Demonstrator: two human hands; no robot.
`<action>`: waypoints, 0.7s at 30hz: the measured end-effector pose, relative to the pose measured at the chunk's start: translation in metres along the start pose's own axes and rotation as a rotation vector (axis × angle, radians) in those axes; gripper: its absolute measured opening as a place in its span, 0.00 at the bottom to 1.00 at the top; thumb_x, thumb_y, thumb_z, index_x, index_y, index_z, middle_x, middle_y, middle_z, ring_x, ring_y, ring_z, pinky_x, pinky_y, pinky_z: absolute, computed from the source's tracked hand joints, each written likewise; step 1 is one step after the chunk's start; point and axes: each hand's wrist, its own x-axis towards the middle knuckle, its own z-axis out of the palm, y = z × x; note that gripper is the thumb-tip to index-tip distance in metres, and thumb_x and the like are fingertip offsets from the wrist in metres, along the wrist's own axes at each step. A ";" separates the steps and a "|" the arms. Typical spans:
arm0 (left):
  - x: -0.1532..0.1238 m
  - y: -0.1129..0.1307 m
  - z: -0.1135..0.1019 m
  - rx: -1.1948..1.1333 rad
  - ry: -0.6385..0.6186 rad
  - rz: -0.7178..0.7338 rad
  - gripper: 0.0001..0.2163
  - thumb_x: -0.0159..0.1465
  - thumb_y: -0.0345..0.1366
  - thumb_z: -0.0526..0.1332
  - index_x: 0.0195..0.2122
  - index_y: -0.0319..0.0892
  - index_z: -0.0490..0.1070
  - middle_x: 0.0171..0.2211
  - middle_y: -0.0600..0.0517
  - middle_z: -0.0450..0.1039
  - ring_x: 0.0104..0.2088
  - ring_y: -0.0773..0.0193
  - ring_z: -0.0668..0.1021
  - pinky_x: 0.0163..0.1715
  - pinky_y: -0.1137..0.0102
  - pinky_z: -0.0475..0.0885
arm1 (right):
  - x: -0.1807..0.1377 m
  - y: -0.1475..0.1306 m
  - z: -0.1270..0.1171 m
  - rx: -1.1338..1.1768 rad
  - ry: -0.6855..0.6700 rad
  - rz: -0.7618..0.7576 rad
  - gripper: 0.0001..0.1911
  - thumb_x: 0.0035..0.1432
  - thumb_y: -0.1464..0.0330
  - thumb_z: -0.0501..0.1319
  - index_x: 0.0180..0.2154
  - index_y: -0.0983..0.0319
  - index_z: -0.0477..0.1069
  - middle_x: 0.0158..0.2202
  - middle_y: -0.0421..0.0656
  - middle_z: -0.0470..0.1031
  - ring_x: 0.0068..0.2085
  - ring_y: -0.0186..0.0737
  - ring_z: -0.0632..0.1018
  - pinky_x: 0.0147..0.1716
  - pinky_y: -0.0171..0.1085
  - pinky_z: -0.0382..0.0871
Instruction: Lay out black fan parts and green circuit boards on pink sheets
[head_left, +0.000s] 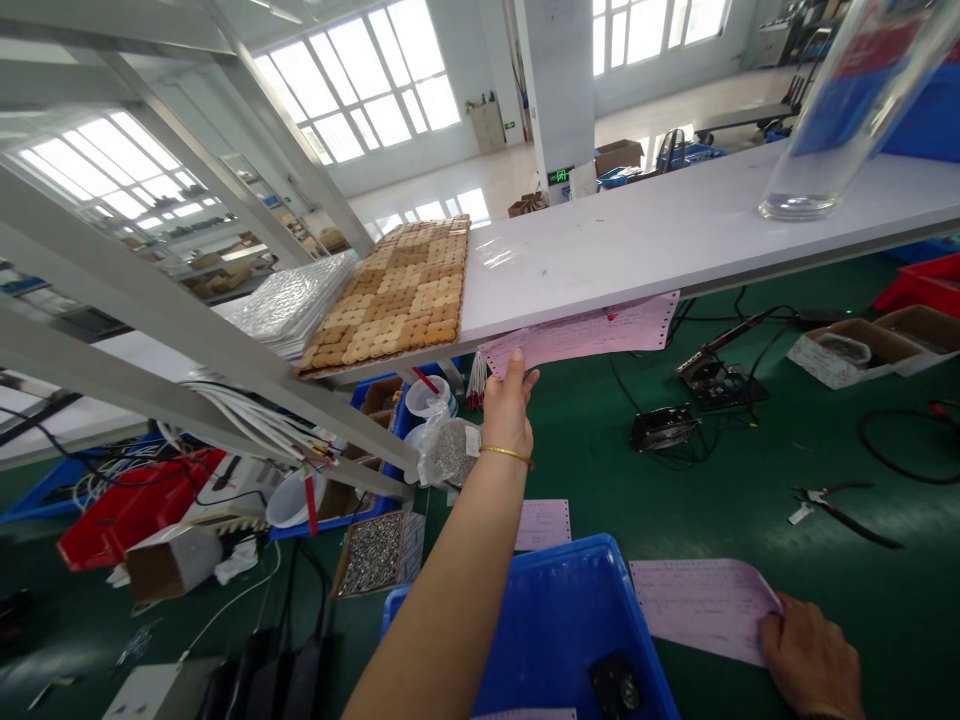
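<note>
My left hand (pixel 510 405), a gold bangle on its wrist, reaches up and pinches the near edge of a pink paper sheet (pixel 592 335) that hangs under the white shelf (pixel 675 235). My right hand (pixel 814 660) rests at the lower right on the corner of a second pink sheet (pixel 697 605) lying on the green table (pixel 675 480). A blue plastic bin (pixel 555 620) sits between my arms, with a small black object (pixel 615 685) inside it. A third small pink slip (pixel 544 523) lies beside the bin.
A bamboo mat (pixel 397 295) and a stack of clear plastic sheets (pixel 292 305) lie on the shelf, with a clear bottle (pixel 840 110) at the right. On the table are a soldering station (pixel 716 380), pliers (pixel 832 500), a box of screws (pixel 371 552), cardboard trays (pixel 870 350) and a red bin (pixel 127 510).
</note>
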 end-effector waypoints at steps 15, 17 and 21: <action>-0.011 0.002 0.012 -0.154 -0.009 -0.167 0.25 0.41 0.54 0.76 0.32 0.44 0.69 0.32 0.55 0.72 0.43 0.57 0.79 0.47 0.65 0.59 | 0.002 0.000 0.000 0.018 0.015 -0.010 0.35 0.62 0.54 0.40 0.49 0.75 0.71 0.39 0.60 0.70 0.37 0.55 0.73 0.34 0.50 0.71; -0.011 0.003 0.012 -0.162 -0.012 -0.180 0.25 0.41 0.54 0.76 0.32 0.44 0.70 0.33 0.55 0.73 0.43 0.57 0.79 0.48 0.65 0.59 | 0.002 0.001 0.000 0.002 0.019 -0.016 0.34 0.63 0.55 0.40 0.49 0.74 0.71 0.39 0.60 0.70 0.37 0.55 0.73 0.35 0.51 0.71; -0.013 0.002 0.014 -0.162 -0.018 -0.211 0.24 0.42 0.54 0.75 0.32 0.44 0.71 0.32 0.55 0.73 0.45 0.56 0.78 0.47 0.66 0.59 | 0.002 0.001 0.001 -0.019 0.028 -0.024 0.34 0.64 0.56 0.39 0.49 0.73 0.71 0.39 0.60 0.71 0.38 0.55 0.74 0.35 0.50 0.70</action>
